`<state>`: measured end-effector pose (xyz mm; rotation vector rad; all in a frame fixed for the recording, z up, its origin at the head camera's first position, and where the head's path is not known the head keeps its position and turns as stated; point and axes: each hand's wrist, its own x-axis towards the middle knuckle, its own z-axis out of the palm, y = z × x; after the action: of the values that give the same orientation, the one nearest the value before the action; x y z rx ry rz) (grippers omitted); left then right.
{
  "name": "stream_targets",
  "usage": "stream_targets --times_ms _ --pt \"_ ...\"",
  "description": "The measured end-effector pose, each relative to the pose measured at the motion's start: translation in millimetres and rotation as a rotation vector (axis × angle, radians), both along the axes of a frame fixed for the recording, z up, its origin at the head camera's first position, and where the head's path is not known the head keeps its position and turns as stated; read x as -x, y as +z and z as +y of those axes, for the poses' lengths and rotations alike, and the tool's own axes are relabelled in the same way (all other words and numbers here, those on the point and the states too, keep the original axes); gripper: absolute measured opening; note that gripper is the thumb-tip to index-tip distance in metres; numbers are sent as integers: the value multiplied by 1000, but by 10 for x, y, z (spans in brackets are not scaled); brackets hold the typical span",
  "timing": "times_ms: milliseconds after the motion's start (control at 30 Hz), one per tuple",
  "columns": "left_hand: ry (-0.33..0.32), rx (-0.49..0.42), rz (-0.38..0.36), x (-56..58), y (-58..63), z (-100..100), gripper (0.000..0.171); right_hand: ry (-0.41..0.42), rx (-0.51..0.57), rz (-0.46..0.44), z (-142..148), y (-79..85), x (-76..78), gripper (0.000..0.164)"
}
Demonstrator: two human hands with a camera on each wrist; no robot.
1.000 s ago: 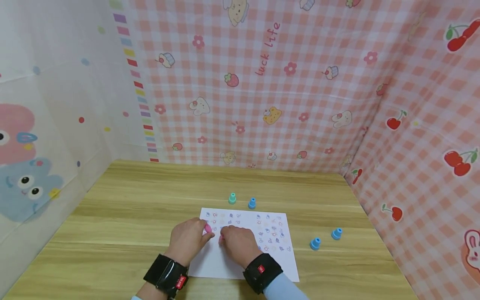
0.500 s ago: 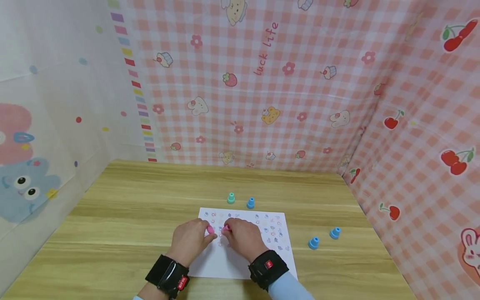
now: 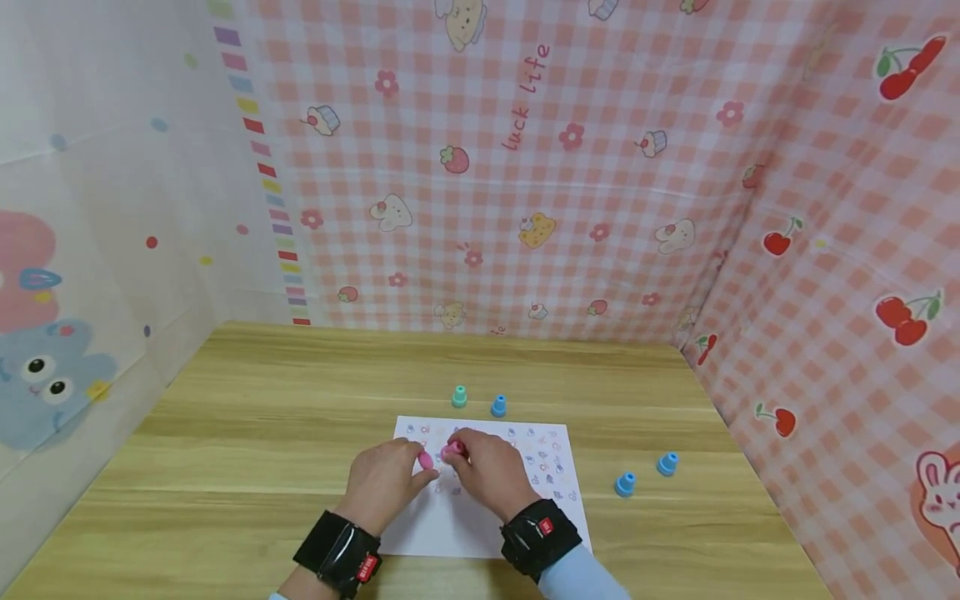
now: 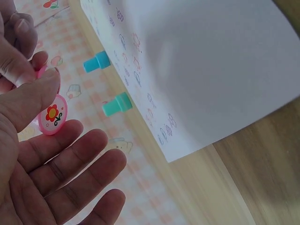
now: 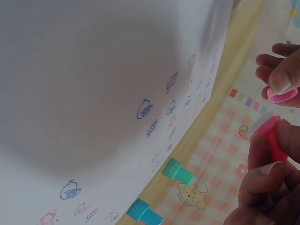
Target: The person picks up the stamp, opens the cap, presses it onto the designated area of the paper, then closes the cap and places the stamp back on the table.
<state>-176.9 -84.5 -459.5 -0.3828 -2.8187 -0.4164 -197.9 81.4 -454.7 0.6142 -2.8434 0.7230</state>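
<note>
My left hand [image 3: 382,481] pinches a pink stamp cap [image 3: 426,460] between thumb and index finger. A red flower shows on that cap in the left wrist view, where the other fingers are spread. Close by on the right, my right hand [image 3: 491,471] pinches a pink stamp [image 3: 453,451]; its pale end [image 5: 262,125] faces the cap, with a gap between them in the right wrist view. Both hands are over a white sheet of paper [image 3: 450,529] that bears rows of small blue, purple and red stamped prints [image 5: 145,108].
Beyond the sheet stand a green stamp [image 3: 460,397] and a blue stamp [image 3: 499,406]. Two more blue stamps, one nearer [image 3: 625,484] and one farther [image 3: 667,464], stand to its right. Patterned cloths [image 3: 420,183] enclose the wooden table [image 3: 247,433] at the back and sides.
My right hand has moved up and slightly right over the sheet, and its pink stamp has come into fuller view. My left hand, with the cap, has shifted slightly right.
</note>
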Motion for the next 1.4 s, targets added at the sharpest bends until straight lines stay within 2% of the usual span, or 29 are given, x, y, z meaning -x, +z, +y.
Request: stream_targets --times_ms 467,933,1400 --pt "-9 -18 22 -5 7 35 30 -11 90 -90 -48 104 -62 22" --pt "-17 -61 34 8 16 58 31 -5 172 -141 -44 116 -70 23" --pt "-86 -68 116 11 68 48 31 32 318 -257 -13 146 -41 18"
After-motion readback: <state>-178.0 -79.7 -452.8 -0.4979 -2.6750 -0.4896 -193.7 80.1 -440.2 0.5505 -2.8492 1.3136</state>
